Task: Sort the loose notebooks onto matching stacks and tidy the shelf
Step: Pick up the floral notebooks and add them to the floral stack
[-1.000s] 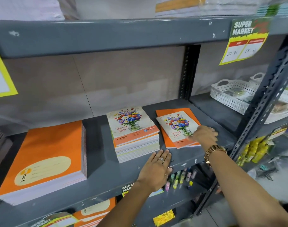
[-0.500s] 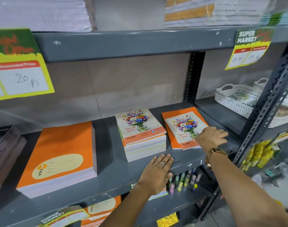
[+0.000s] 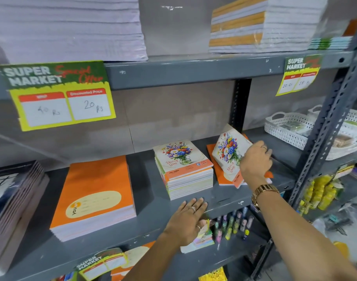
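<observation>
1. Here the right hand point(image 3: 254, 161) is closed on the right edge of a loose flower-cover notebook point(image 3: 228, 153), fingers curled behind it and thumb side toward the camera; a ring shows on one finger and a gold watch point(image 3: 264, 192) sits on the wrist.
2. The notebook is tilted up on its lower edge, cover facing left, its top corner leaning back toward the dark upright post point(image 3: 241, 104) behind the hand.
3. Under the tilted notebook and the right hand lies an orange notebook point(image 3: 219, 173), flat on the grey shelf point(image 3: 149, 224); the lifted notebook's lower corner touches or nearly touches it, and I cannot tell which.
4. Just left of the right hand stands the matching flower-cover stack point(image 3: 183, 169), squared up, with the same bouquet print on top.
5. The left hand point(image 3: 186, 220) lies flat, palm down, fingers together and extended, holding nothing; it rests on the shelf's front lip just below that stack, fingertips close to its bottom edge.
6. Well to the left of the left hand is a thick orange stack point(image 3: 94, 197) with a cream label, and beyond it a dark-covered pile point(image 3: 13, 205) at the frame edge.
7. Right of the right hand, past the slotted upright, sit white lattice baskets point(image 3: 287, 128).
8. Below the left hand, on the lower shelf, a row of small pens point(image 3: 232, 222) shows beside a small pastel pad.
9. Above both hands hang yellow price tags point(image 3: 60, 96) from the upper shelf edge.
</observation>
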A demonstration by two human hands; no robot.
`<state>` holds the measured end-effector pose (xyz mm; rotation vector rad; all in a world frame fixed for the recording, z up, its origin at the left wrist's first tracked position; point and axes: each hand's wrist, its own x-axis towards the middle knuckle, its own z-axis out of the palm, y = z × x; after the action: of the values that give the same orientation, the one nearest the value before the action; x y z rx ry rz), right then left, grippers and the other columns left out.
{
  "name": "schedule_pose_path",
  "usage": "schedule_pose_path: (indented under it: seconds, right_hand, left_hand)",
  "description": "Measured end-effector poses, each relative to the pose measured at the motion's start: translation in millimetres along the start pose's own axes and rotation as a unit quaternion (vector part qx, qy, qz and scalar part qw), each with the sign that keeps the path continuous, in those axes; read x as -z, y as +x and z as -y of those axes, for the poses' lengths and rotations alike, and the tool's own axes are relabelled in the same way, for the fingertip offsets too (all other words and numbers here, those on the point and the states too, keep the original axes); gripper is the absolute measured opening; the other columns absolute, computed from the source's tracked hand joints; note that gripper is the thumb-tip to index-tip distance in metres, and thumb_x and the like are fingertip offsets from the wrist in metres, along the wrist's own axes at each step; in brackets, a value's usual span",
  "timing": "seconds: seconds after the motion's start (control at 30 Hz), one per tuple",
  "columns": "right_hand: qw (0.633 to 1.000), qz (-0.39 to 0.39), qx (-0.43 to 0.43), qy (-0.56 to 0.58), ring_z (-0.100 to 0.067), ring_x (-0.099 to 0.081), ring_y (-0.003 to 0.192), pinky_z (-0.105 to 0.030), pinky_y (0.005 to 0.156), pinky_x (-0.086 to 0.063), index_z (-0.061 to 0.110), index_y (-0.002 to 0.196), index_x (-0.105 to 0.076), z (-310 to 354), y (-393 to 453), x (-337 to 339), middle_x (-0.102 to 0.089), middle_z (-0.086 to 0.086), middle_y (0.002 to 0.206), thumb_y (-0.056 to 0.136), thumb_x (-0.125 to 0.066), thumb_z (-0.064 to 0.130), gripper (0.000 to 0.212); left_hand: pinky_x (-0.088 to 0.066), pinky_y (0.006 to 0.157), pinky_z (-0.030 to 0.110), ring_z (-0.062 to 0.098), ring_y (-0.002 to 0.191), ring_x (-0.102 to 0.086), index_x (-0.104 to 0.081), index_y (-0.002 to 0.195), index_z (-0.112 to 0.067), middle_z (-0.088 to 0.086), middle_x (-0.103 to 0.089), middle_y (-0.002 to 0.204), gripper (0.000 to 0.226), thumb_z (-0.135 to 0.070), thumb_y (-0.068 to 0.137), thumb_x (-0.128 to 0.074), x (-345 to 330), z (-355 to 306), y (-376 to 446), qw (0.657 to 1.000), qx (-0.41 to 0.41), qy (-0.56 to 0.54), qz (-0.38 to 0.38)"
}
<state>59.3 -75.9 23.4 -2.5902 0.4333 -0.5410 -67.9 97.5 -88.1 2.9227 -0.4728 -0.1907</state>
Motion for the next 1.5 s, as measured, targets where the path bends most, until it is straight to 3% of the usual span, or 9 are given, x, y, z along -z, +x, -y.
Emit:
schedule_pose_path:
  seconds: [0.13, 0.53, 0.67, 0.77, 0.83, 0.97, 1.1, 1.23, 1.5]
  right_hand:
    - [0.996, -0.021, 0.023, 0.083, -0.048, -0.058, 0.104, -0.05, 0.081, -0.05, -0.003, 0.11, -0.041, 14, -9, 14, -0.058, -0.029, 0.113, 0.083, -0.063, 0.001, 0.035]
    - [0.936, -0.143, 0.004, 0.321, -0.042, -0.058, 0.099, -0.039, 0.074, -0.04, 0.001, 0.11, -0.048, 67, -32, 38, -0.063, -0.025, 0.109, 0.091, -0.052, 0.006, 0.02]
    - [0.905, -0.02, -0.105, 0.412, -0.037, -0.059, 0.106, -0.042, 0.091, -0.046, 0.003, 0.109, -0.054, 78, -26, 17, -0.064, -0.02, 0.114, 0.089, -0.058, 0.013, 0.023]
    - [0.868, 0.106, -0.175, 0.452, -0.029, -0.059, 0.085, -0.04, 0.083, -0.052, 0.004, 0.091, -0.058, 80, -26, -10, -0.064, -0.019, 0.099, 0.083, -0.062, 0.009, 0.01]
    - [0.868, 0.154, -0.19, 0.432, -0.027, -0.056, 0.08, -0.035, 0.071, -0.047, 0.003, 0.092, -0.058, 79, -31, -27, -0.058, -0.018, 0.092, 0.083, -0.061, 0.006, 0.01]
    - [0.931, 0.155, -0.156, 0.291, -0.037, -0.06, 0.106, -0.034, 0.075, -0.046, -0.006, 0.111, -0.059, 77, -37, -38, -0.064, -0.023, 0.115, 0.088, -0.058, 0.009, 0.027]
    - [0.965, 0.152, -0.093, 0.191, -0.036, -0.061, 0.105, -0.032, 0.069, -0.043, -0.004, 0.107, -0.063, 80, -37, -36, -0.065, -0.021, 0.114, 0.088, -0.062, 0.019, 0.03]
    - [0.975, 0.163, -0.042, 0.142, -0.036, -0.06, 0.108, -0.034, 0.079, -0.051, -0.005, 0.108, -0.062, 82, -36, -35, -0.064, -0.023, 0.116, 0.09, -0.061, 0.017, 0.028]
    - [0.979, 0.168, 0.017, 0.115, -0.035, -0.057, 0.11, -0.034, 0.083, -0.05, -0.003, 0.114, -0.059, 80, -41, -32, -0.058, -0.023, 0.121, 0.089, -0.063, 0.022, 0.036]
  left_hand:
    - [0.004, 0.119, 0.033, 0.016, 0.146, 0.005, -0.001, 0.148, -0.023, -0.003, 0.002, 0.159, 0.055, -0.035, 0.1, -0.025, 1, 5, -12, 1.0, 0.007, -0.01, -0.002]
    - [0.004, 0.119, 0.038, 0.018, 0.146, 0.005, -0.001, 0.148, -0.023, -0.002, 0.003, 0.159, 0.057, -0.037, 0.099, -0.027, 7, 14, -38, 0.999, 0.024, -0.02, 0.012]
    - [0.005, 0.119, 0.04, 0.019, 0.146, 0.007, 0.0, 0.148, -0.023, -0.002, 0.005, 0.159, 0.058, -0.037, 0.099, -0.028, 8, 14, -40, 0.999, 0.026, -0.025, 0.02]
    - [0.005, 0.119, 0.04, 0.019, 0.146, 0.007, 0.001, 0.148, -0.023, -0.001, 0.005, 0.159, 0.06, -0.036, 0.099, -0.03, 7, 15, -41, 0.999, 0.025, -0.023, 0.016]
    - [0.005, 0.119, 0.04, 0.019, 0.146, 0.006, 0.0, 0.148, -0.023, -0.001, 0.005, 0.159, 0.06, -0.036, 0.099, -0.031, 7, 16, -41, 0.999, 0.026, -0.021, 0.012]
    - [0.004, 0.119, 0.04, 0.019, 0.146, 0.005, -0.001, 0.148, -0.023, -0.002, 0.003, 0.159, 0.06, -0.036, 0.098, -0.032, 7, 15, -40, 0.999, 0.028, -0.028, 0.016]
    - [0.004, 0.119, 0.04, 0.018, 0.146, 0.005, -0.002, 0.148, -0.023, -0.001, 0.003, 0.159, 0.06, -0.036, 0.098, -0.032, 7, 15, -38, 0.999, 0.031, -0.029, 0.014]
    - [0.003, 0.119, 0.041, 0.019, 0.146, 0.004, -0.002, 0.148, -0.023, -0.001, 0.002, 0.159, 0.06, -0.036, 0.098, -0.032, 6, 14, -38, 0.999, 0.035, -0.027, 0.013]
    - [0.003, 0.119, 0.04, 0.018, 0.146, 0.004, -0.003, 0.148, -0.025, -0.003, 0.001, 0.159, 0.059, -0.037, 0.098, -0.032, 6, 12, -37, 0.999, 0.042, -0.024, 0.004]
